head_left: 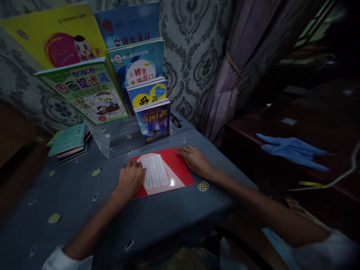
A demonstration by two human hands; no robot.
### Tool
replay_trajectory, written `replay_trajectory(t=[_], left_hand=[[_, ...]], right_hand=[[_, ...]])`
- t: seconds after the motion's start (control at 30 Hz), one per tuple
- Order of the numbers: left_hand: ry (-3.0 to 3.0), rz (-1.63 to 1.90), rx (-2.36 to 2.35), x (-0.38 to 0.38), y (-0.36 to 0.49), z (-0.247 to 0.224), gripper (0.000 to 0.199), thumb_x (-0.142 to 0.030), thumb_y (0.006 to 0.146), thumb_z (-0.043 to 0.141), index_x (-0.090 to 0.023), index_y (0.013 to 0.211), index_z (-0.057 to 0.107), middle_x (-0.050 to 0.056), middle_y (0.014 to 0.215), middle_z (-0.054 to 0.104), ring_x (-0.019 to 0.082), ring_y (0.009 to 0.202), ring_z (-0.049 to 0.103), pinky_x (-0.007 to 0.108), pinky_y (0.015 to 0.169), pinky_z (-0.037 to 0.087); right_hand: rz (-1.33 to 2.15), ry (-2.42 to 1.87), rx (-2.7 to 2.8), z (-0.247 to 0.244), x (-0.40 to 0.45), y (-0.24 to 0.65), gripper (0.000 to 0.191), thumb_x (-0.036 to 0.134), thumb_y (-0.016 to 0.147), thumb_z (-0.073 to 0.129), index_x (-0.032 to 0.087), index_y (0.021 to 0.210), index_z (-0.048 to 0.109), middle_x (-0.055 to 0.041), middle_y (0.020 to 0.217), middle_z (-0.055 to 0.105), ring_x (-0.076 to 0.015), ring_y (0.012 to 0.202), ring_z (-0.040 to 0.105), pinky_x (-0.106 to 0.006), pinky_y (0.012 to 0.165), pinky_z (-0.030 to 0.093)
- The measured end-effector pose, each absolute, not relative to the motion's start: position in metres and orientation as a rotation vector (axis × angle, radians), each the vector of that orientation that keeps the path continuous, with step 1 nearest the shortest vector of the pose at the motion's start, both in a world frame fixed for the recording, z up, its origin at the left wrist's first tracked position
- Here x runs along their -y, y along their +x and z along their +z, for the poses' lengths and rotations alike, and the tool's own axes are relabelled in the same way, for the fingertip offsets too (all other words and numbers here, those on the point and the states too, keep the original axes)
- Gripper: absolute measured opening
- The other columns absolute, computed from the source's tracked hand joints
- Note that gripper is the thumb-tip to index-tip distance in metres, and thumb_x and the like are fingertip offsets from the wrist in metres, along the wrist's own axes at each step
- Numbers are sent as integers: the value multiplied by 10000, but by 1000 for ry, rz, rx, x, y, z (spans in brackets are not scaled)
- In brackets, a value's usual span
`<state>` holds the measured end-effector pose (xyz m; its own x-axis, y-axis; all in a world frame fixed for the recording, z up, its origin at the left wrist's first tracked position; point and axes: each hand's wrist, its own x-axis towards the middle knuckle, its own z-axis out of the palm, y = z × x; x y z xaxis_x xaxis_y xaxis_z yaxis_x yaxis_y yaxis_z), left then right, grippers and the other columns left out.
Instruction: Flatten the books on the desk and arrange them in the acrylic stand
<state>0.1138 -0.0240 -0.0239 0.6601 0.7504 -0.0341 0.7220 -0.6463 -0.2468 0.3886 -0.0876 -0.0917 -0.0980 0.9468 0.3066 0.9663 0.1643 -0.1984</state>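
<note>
A red and pale pink booklet (180, 168) lies on the table in front of me, with white printed panels on its face and a bright glare spot near its lower edge. My left hand (131, 177) is closed at the booklet's left edge, fingers bent over the margin. At the upper right corner, my right hand (194, 160) grips the edge with its fingers curled. The undersides of both hands and their thumbs are mostly hidden.
Behind the booklet, picture books (84, 92) and smaller books (154, 120) stand in a clear acrylic holder (102, 140). Stacked books (69, 140) lie at left. Eyeglasses (176, 120) rest behind the small books. A blue glove (292, 148) lies on the dark surface at right.
</note>
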Motion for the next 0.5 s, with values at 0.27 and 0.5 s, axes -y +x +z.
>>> replay_trajectory(t=[0.27, 0.5], left_hand=[[-2913, -175, 976, -4, 130, -60, 370, -163, 990, 402, -98, 1320, 555, 207, 1421, 564, 299, 1329, 538, 476, 1127, 414], [-3187, -127, 782, -32, 174, -63, 484, -299, 1032, 370, -136, 1483, 429, 145, 1581, 410, 249, 1483, 365, 462, 1193, 333]], right_hand=[[197, -1589, 1914, -97, 58, 393, 509, 61, 893, 396, 211, 1307, 650, -91, 1064, 743, -261, 988, 640, -527, 986, 483], [283, -1514, 1782, -107, 60, 398, 537, 112, 912, 401, 245, 1408, 558, -83, 1272, 691, -251, 1218, 603, -525, 1089, 446]])
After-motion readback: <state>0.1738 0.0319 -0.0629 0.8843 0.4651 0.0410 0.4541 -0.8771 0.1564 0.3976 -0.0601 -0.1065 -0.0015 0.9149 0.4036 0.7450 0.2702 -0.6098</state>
